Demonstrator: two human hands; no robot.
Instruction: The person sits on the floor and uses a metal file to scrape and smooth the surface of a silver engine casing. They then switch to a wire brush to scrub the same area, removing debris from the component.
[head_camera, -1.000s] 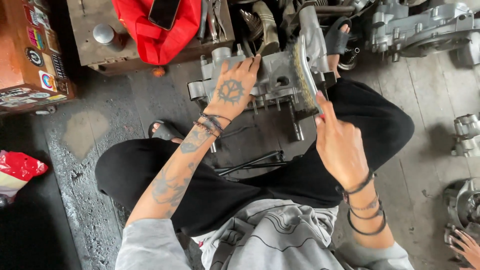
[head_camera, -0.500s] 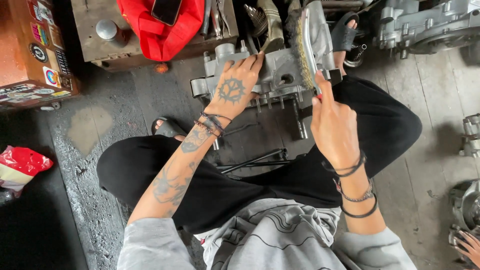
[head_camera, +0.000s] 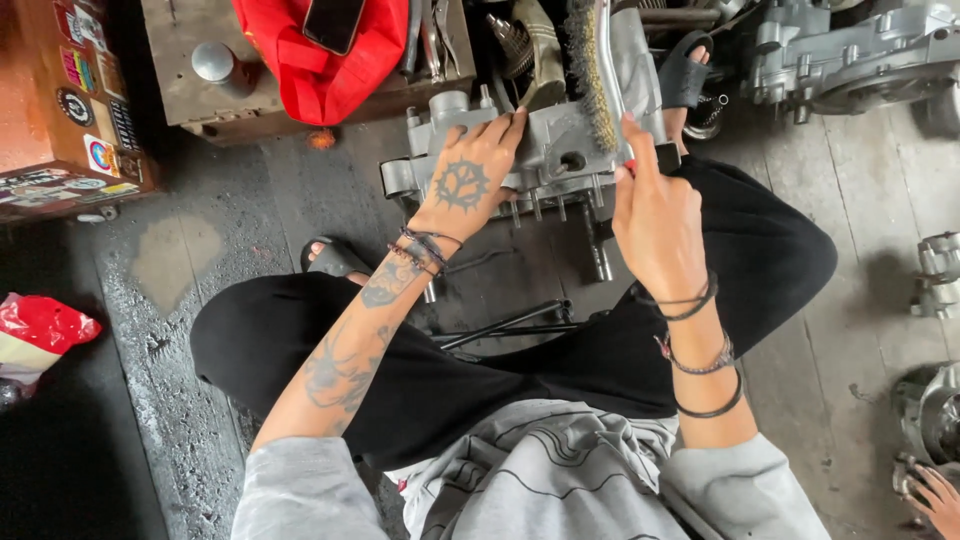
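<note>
I sit cross-legged on a wooden floor with a grey metal engine case (head_camera: 545, 150) in front of me. My left hand (head_camera: 465, 180) lies flat on top of the case, fingers spread, and holds it down. My right hand (head_camera: 650, 215) grips the handle of a wire brush (head_camera: 590, 75), whose bristles rest against the case's right side. The brush reaches away from me, up past the case.
A red cloth (head_camera: 325, 55) with a dark phone (head_camera: 333, 20) on it lies on a box at the top. A stickered wooden crate (head_camera: 60, 100) stands at the left. More engine parts (head_camera: 850, 55) sit at the right. Another person's hand (head_camera: 930, 495) shows at the bottom right.
My right hand has pushed the wire brush forward and to the left along the case. My left hand has stayed on the case.
</note>
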